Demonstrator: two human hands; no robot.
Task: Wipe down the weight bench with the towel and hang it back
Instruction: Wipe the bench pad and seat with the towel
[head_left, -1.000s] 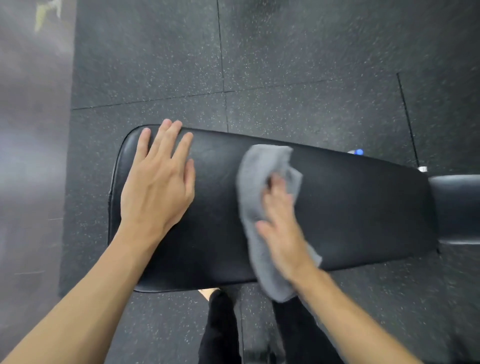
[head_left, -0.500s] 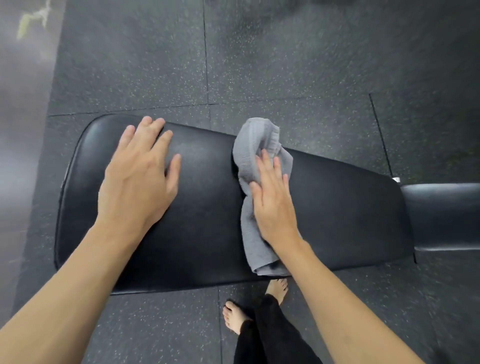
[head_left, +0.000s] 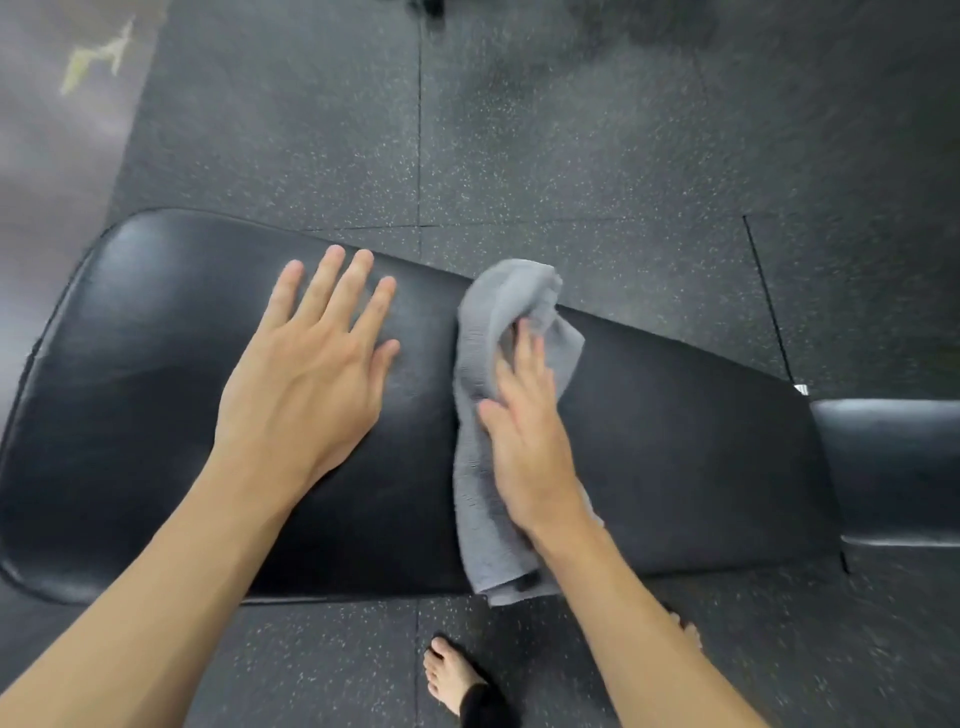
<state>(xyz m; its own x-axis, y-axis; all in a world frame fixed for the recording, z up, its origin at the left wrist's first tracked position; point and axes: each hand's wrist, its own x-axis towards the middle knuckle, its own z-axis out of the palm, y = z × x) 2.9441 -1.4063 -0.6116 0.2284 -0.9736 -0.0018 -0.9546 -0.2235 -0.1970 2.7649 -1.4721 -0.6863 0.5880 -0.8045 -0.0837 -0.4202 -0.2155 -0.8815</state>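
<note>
Towel (head_left: 485, 415) lies across the weight bench (head_left: 675, 457) middle from near edge to far edge under my flat, open right hand (head_left: 524, 441), my left hand (head_left: 306, 384) splayed empty beside it, so I'd press evenly and overlap strokes rightward.

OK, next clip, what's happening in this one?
A person is wiping a black weight bench with a grey towel. The right hand presses flat on the towel, which lies across the pad. The left hand rests open on the pad beside it, apparently bracing. Wiping is under way; the towel is not yet hung back.
</note>
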